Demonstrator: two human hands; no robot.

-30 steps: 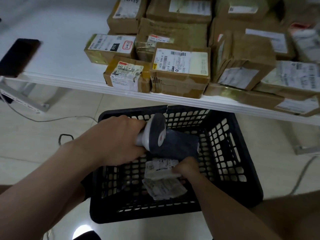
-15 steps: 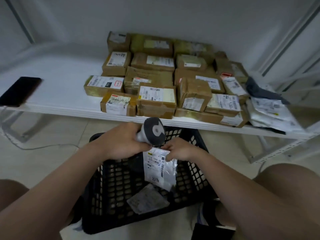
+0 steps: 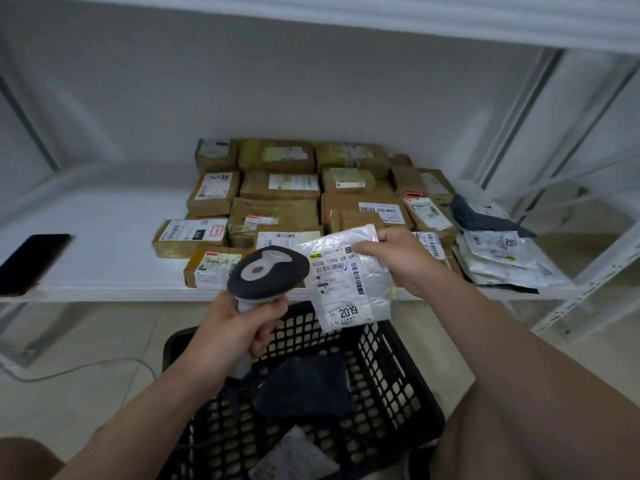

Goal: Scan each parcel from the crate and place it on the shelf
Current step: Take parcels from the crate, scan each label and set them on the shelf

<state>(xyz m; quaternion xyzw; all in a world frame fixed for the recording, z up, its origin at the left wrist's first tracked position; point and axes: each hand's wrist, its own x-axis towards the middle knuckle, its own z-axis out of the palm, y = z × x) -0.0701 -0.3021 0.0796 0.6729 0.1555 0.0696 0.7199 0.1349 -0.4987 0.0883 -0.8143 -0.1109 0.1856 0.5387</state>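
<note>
My right hand (image 3: 394, 258) pinches the top edge of a white plastic parcel (image 3: 346, 282), which hangs label-forward above the black crate (image 3: 398, 386). My left hand (image 3: 242, 323) grips the handle of a grey barcode scanner (image 3: 268, 271), whose head sits just left of the parcel's label. A small blue dot of light shows on the label. Inside the crate lie a dark parcel (image 3: 304, 389) and a pale plastic parcel (image 3: 294, 459). Behind, the white shelf (image 3: 104, 244) carries many brown cardboard parcels (image 3: 277, 202).
A black phone (image 3: 31, 261) lies on the shelf's left part. A pile of soft plastic mailers (image 3: 498, 251) sits at the shelf's right end. Shelf uprights (image 3: 512, 133) stand at the right. A cable (image 3: 69, 368) runs over the tiled floor at the left.
My right hand lifted the white parcel out of the crate and up in front of the shelf. My left hand raised the scanner beside it. My view tilted upward.
</note>
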